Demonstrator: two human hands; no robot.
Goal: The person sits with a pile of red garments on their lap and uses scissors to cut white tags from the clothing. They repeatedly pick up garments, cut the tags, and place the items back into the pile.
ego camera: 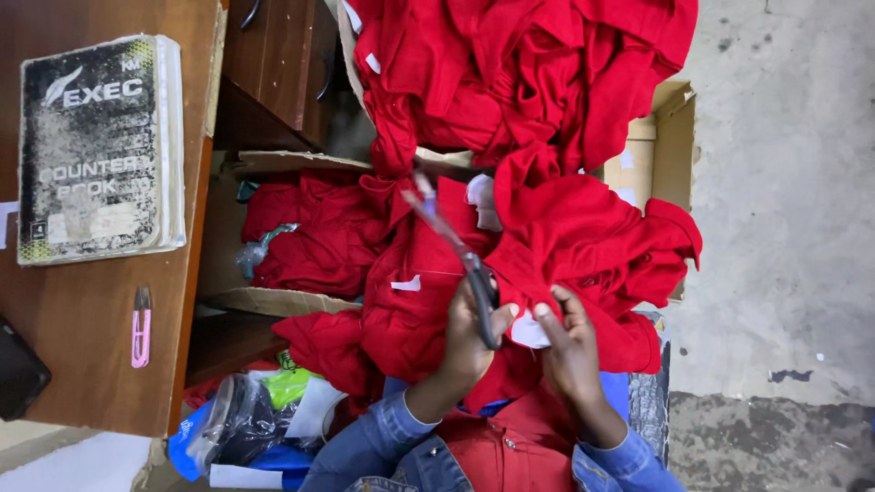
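Seemingly mid-trim: the left hand [469, 342] grips dark scissors [460, 260], while the right hand [570, 342] pinches a white label [529, 330] on the red garment [565, 246] in the lap, near the cardboard box [670, 128]. Next, blades must meet thread, sparing cloth.

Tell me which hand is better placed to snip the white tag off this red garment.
Left, probably. The left hand grips the scissors beside the white tag, while the right hand pinches that tag against the red garment.
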